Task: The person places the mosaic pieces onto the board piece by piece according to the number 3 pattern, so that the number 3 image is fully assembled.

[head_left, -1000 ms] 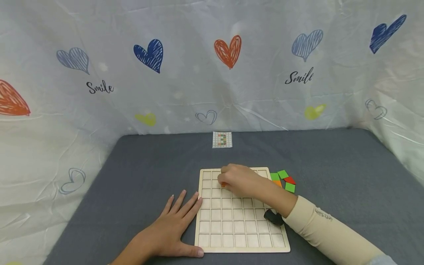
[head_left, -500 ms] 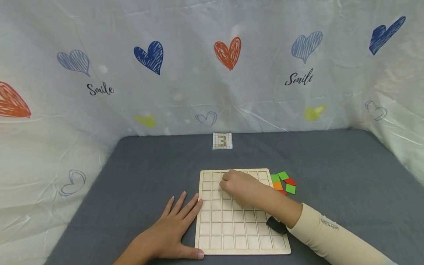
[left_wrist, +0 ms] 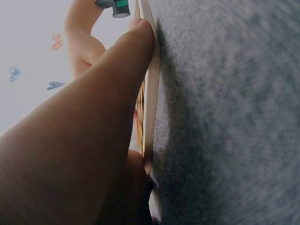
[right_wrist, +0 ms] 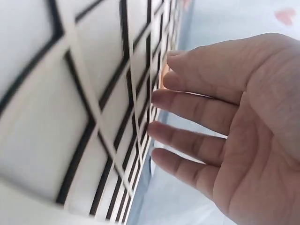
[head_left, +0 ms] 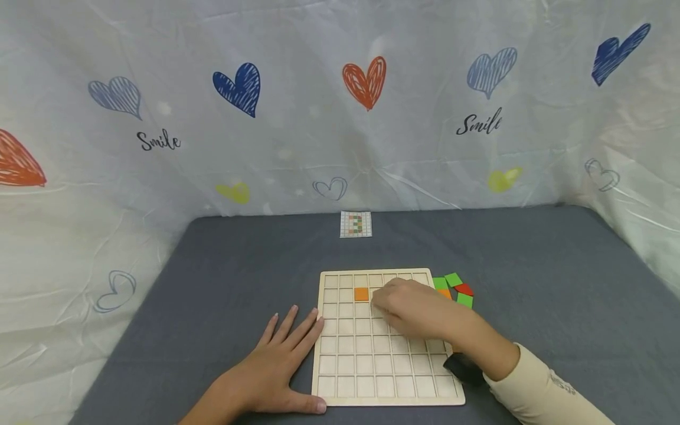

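Observation:
A pale wooden grid board (head_left: pixel 382 396) lies on the cloth, with an orange square tile (head_left: pixel 361 294) set in one cell of its second row. My left hand (head_left: pixel 273 366) is spread flat on the cloth, its fingertips and thumb touching the board's left edge; the left wrist view shows the board's side (left_wrist: pixel 151 93) against them. Just right of the orange tile hovers my right hand (head_left: pixel 411 307), low over the cells. In the right wrist view its fingers (right_wrist: pixel 192 110) are loosely bent, with nothing seen between them.
Several loose green tiles (head_left: pixel 464 300), a red tile (head_left: pixel 464 289) and a partly hidden orange tile lie by the board's upper right edge. A small patterned card (head_left: pixel 356 224) lies at the back. A white curtain (head_left: pixel 297 147) printed with hearts hangs behind the table.
My right hand has let go of the orange tile, now lying in its cell, and has moved to the right. My left hand has stayed at the board's edge.

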The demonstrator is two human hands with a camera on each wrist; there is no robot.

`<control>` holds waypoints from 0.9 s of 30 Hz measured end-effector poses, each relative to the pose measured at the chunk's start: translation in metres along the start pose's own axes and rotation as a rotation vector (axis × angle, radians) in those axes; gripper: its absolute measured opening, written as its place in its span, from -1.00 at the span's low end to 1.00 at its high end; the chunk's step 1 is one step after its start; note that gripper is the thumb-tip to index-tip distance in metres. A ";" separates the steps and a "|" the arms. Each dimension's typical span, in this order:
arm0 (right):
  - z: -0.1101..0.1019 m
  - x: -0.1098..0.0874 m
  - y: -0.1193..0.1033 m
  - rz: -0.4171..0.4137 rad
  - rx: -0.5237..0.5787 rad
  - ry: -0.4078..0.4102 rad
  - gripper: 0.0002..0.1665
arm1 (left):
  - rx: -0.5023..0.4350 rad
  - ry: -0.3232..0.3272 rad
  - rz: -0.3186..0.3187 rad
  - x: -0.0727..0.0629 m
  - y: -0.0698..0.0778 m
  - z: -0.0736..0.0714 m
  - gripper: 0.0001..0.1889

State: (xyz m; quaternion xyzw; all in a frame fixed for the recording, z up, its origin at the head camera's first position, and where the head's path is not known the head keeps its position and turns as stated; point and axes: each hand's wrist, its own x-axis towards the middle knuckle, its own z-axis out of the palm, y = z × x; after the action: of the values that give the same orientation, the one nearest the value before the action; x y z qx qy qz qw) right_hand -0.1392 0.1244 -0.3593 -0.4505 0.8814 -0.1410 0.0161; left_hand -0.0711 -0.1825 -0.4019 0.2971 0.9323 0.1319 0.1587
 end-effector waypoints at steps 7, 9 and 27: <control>-0.018 -0.020 0.026 0.101 0.011 0.055 -0.79 | -0.004 0.002 0.005 0.001 0.000 -0.001 0.24; -0.025 -0.027 0.034 0.184 -0.037 0.046 -0.85 | -0.006 0.001 0.004 0.001 0.001 -0.001 0.24; -0.031 -0.044 0.079 0.475 -0.010 -0.126 -0.60 | -0.018 0.010 0.007 0.000 -0.001 0.000 0.23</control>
State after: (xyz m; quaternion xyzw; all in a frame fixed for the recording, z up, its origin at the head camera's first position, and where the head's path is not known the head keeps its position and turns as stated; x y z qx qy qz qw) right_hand -0.1806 0.2108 -0.3551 -0.2387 0.9605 -0.1006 0.1016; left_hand -0.0712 -0.1831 -0.4021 0.2981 0.9309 0.1424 0.1560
